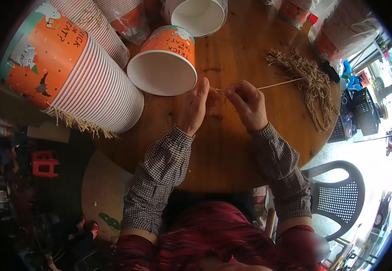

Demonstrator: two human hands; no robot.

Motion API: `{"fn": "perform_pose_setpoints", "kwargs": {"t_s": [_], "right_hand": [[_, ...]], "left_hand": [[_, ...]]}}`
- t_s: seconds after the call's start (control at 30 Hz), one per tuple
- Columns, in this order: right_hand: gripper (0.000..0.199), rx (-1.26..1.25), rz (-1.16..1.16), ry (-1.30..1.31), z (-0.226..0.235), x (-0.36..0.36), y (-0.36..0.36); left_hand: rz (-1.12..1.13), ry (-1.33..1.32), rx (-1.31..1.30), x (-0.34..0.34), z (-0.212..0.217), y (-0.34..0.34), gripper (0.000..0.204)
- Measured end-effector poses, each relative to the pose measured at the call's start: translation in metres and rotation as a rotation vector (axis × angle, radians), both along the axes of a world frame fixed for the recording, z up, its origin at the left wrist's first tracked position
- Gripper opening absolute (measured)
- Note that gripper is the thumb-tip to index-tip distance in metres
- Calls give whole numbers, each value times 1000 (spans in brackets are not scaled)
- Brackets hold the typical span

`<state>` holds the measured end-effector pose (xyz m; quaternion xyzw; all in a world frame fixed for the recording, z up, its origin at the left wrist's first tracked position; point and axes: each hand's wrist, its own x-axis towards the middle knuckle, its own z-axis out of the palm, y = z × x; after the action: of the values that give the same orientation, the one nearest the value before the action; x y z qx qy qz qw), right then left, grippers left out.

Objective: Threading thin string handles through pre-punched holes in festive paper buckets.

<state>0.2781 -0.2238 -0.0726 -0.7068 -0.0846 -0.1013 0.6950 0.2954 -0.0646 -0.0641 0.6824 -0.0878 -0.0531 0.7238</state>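
Note:
My left hand (196, 108) and my right hand (246, 103) meet over the round wooden table (232, 149), pinching a thin tan string (277, 84) between their fingertips. The string runs right toward a heap of tan cords (311, 86) lying on the table. An orange and white paper bucket (165, 61) lies on its side just left of my left hand, its open mouth facing me.
A long nested stack of orange paper buckets (76, 67) lies at the left with cords hanging from it. More buckets (198, 16) sit at the back, and wrapped stacks (345, 34) at the far right. A dark plastic chair (336, 198) stands at the lower right.

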Motion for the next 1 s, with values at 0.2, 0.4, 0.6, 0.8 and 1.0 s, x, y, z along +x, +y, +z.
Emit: {"fn": "perform_pose_setpoints", "kwargs": {"t_s": [0.2,0.4,0.6,0.8,1.0], "right_hand": [[6,-173,11,-56,-6,2,1],[8,-129,-12,-43,-15,6,1],[8,-163,-73,-51,-9,3,5],[12,-200,-129,18,-1,-2,7],[13,-261,-125,-28,-3,1,1]], "left_hand": [[-23,-217,62,4,-14,-2,38],[2,-259,154,3,-14,-2,29],[40,-424,179,5,-22,-3,15],[16,-481,130,7,-24,-4,7],[68,-614,275,5,-16,-4,8]]}}
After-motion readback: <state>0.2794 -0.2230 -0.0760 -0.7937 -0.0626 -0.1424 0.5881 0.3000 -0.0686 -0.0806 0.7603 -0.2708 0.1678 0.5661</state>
